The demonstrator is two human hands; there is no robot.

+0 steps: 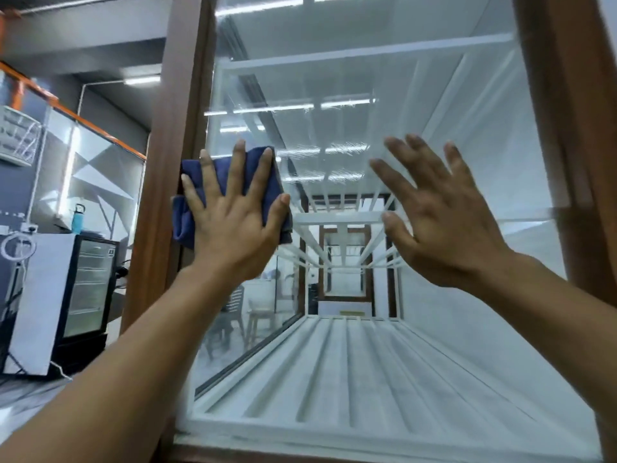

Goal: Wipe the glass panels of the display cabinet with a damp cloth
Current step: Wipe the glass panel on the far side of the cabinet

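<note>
well, the left hand (pixel 230 212) pressed the cloth (pixel 182 225), fingers flat, on the glass (pixel 367 78) just beside the frame (pixel 167 162); the right hand (pixel 444 215) was open, further from it. even, overlapping strokes away from the frame looked best.

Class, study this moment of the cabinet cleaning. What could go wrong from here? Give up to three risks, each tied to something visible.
1. The left hand only presses the blue cloth flat against the glass panel with spread fingers; the cloth might slip and drop.
2. The bare right hand, open close to the glass, could leave fingerprints.
3. Streaks already show above the cloth; more could remain.
</note>
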